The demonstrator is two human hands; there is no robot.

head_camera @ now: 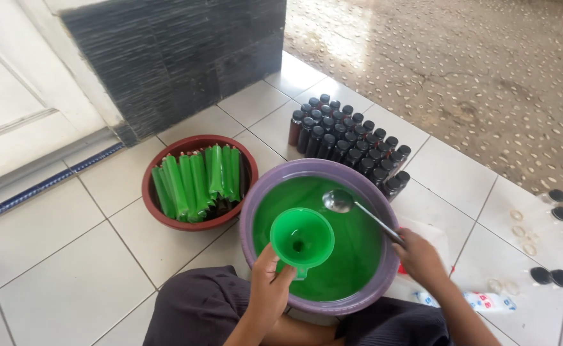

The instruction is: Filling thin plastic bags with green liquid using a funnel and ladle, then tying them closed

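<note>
A purple basin (251,205) full of bright green liquid sits on the tiled floor between my knees. My left hand (270,288) grips a green funnel (301,237) by its lower part, holding it over the near side of the basin. My right hand (419,257) holds the handle of a metal ladle (340,200), whose bowl hovers just above the green liquid near the basin's far side.
A brown bowl (160,214) left of the basin holds several upright green-filled plastic tubes (198,179). Behind the basin stand several dark capped bottles (349,138). Clear bottles with black caps (560,214) and a plastic packet (486,300) lie at right. A dark wall and white door stand at left.
</note>
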